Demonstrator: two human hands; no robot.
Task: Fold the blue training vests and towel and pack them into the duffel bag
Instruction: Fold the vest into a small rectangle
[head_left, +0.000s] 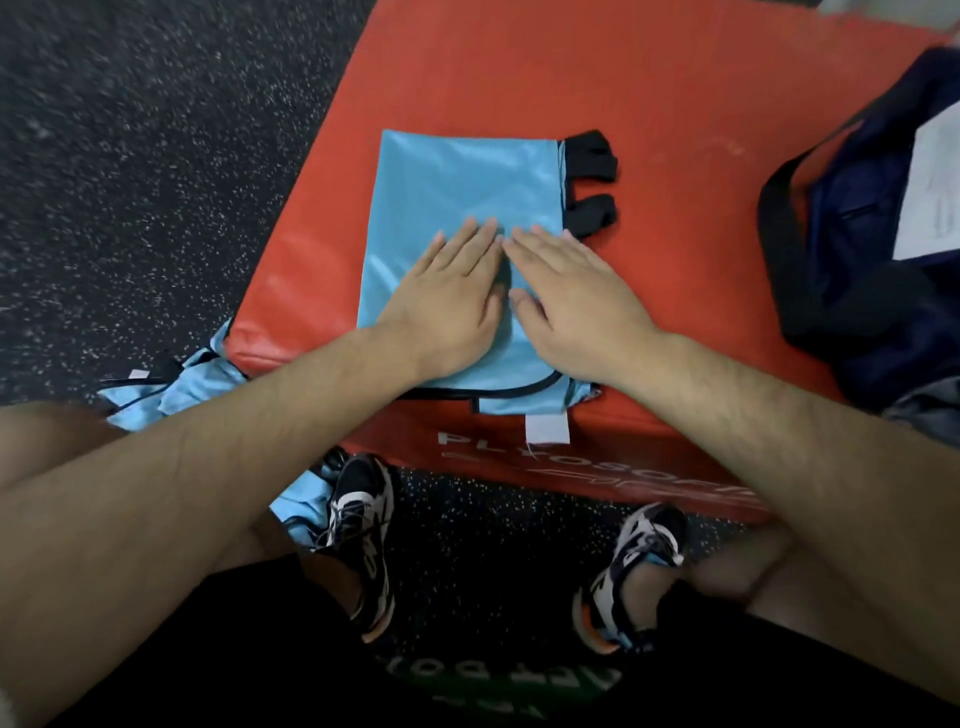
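Both hands lie flat, palms down, on the folded blue vest (457, 187), with fingers straight and close together. The left hand (447, 291) and right hand (571, 296) sit side by side; their index fingertips nearly meet and the thumbs tuck in toward each other. Neither hand grips anything: both simply press the cloth down.

The vest lies as a neat rectangle on top of a red box (675, 130). Black straps (592, 176) stick out at 2 o'clock from the vest. Its black-piped edge is at 6 o'clock, where a white tag (547, 429) hangs over the box's front; any print on the tag is too small to read.

White lettering on the box's front face, seen upside down, seems to start "PLYOSOF"; the right forearm hides the rest.

The navy bag (872, 291) lies on the box at 3 o'clock from the vest, well apart from it. A white paper (935, 182) rests on the bag, its print too blurred to read.

Loose vests (171, 384) are crumpled on the speckled floor (130, 182) at 8 o'clock from the folded one, against the box's corner, and more blue cloth lies by the left of the two shoes (363, 525).

The black shorts (260, 649) carry pale lettering at 6 o'clock in the view, but it is not legible.
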